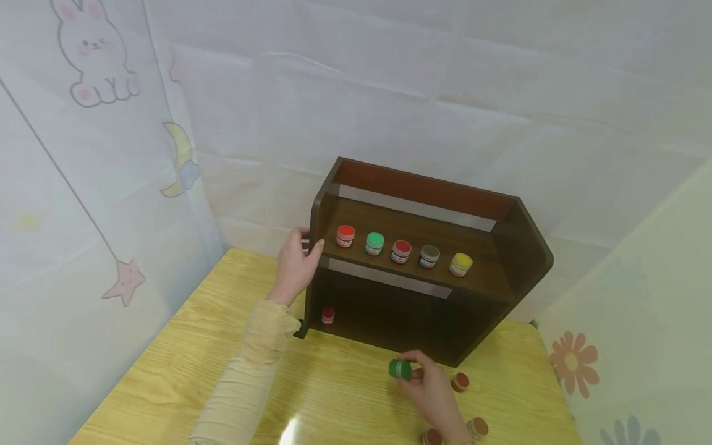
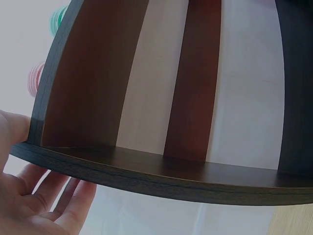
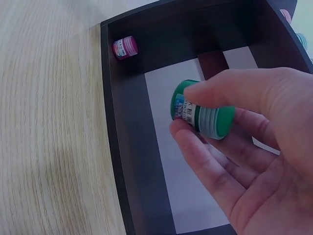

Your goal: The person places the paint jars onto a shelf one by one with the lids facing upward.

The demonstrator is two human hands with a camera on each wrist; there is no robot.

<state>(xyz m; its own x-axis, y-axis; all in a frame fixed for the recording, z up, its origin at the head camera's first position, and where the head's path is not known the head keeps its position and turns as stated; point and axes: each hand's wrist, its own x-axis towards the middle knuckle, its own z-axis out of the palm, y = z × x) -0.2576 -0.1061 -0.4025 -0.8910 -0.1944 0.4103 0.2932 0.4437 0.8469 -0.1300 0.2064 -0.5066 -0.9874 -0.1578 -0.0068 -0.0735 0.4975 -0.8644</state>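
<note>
My right hand (image 1: pixel 432 392) pinches a small green paint jar (image 3: pixel 200 111) between thumb and fingers. The jar is tipped on its side above the table, in front of a dark brown wooden shelf (image 1: pixel 423 281). At the shelf's left end, my left hand (image 1: pixel 296 264) grips the side panel (image 2: pixel 146 178), thumb at the front and fingers on the outer face. On the upper board stand an orange-red jar (image 1: pixel 345 236), a light green jar (image 1: pixel 374 243), a dark red jar (image 1: pixel 401 251), a grey jar (image 1: pixel 429 256) and a yellow jar (image 1: pixel 460 264).
A magenta jar (image 1: pixel 328 316) stands at the left of the lower board. Beside my right hand on the wooden table (image 1: pixel 334 395) are a red-brown jar (image 1: pixel 460 382), a brown jar (image 1: pixel 477 428) and another brown jar (image 1: pixel 432 437). Printed sheets (image 1: pixel 356 93) hang behind.
</note>
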